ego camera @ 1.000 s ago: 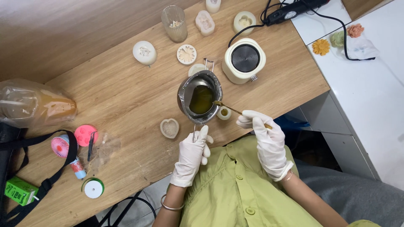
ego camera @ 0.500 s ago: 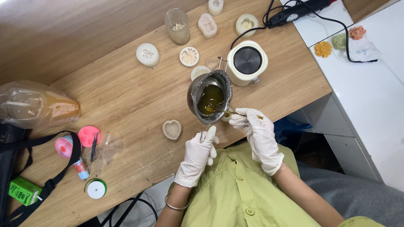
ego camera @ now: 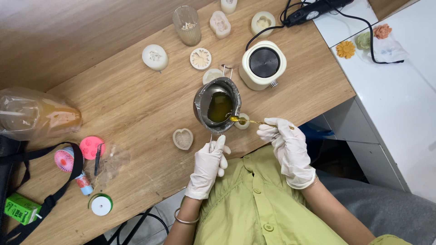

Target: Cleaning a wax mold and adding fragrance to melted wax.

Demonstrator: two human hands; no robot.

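Since the earlier frame, the pot (ego camera: 218, 105) is shifted right, its handle gripped by the left hand (ego camera: 208, 165); the spoon (ego camera: 252, 121), pinched by the right hand (ego camera: 289, 149), points left into it.

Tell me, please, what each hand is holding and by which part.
The left hand grips the metal pot by its handle; the right hand pinches the gold spoon by its stem's far end.

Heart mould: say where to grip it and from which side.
Grip the heart mould by its outer rim, coming from above. It lies flat, cavity up, apart from the pot and left hand, so its sides look free; the cavity likely gives no hold.
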